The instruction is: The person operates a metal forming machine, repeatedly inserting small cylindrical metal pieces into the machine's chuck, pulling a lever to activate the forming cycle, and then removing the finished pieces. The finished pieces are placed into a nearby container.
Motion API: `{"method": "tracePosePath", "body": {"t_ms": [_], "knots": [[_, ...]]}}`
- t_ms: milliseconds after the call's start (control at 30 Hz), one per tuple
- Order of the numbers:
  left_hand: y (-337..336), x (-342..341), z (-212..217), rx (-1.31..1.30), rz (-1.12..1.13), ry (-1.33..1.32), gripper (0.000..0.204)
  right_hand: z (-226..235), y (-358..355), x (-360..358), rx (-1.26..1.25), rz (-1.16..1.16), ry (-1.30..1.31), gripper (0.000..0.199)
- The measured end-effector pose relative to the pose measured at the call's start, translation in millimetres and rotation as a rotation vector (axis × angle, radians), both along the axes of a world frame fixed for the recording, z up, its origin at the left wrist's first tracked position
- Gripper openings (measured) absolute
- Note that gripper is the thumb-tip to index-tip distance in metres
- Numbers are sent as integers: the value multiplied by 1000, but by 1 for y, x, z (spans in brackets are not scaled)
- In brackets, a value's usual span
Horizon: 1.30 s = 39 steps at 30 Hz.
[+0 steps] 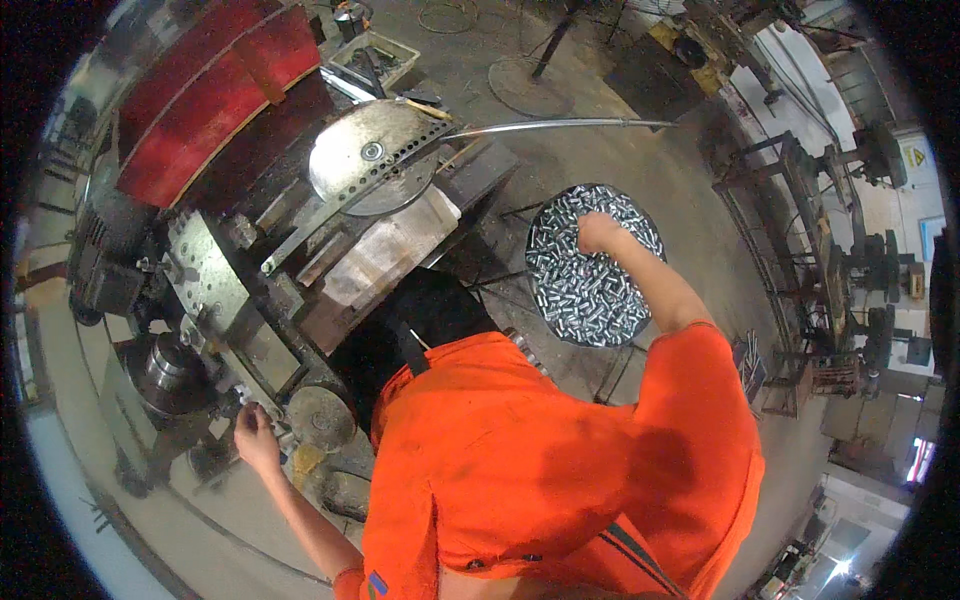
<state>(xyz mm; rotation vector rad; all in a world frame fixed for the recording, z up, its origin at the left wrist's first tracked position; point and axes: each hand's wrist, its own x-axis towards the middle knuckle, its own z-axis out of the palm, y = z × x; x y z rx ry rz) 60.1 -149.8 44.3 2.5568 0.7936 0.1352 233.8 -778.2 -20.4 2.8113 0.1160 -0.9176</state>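
Observation:
My right hand reaches down among many short, shiny metal cylinders heaped in a round dark tray. Its fingers look curled together, but their tips are hidden, so any piece between them does not show. On the other side, my left hand is at the lathe-like machine, beside a round metal handwheel. The fingers there are bent together around a small dark part that is too unclear to name. A cylindrical metal chuck lies a little beyond that hand.
A half-round metal plate with a row of holes sits on the machine ahead, a long rod extending right from it. Red curved panels stand at the far left. Metal racks line the right, and a parts bin lies beyond.

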Motion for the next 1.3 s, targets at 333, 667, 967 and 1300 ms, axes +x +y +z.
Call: {"method": "tracePosePath", "body": {"t_ms": [333,667,967,1300], "knots": [[-10,-5,40,-423,-55,-30,23,23,-3,9,345,-219,-214,26],[-115,66,89,-1155,-378,-211,34,139,282,-18,1738,488,-56,53],[-132,53,71,-1989,-242,-496,40,143,353,-35,1875,478,110,42],[-102,51,98,-759,-205,-399,35,177,379,-23,1517,1054,-356,30]]}}
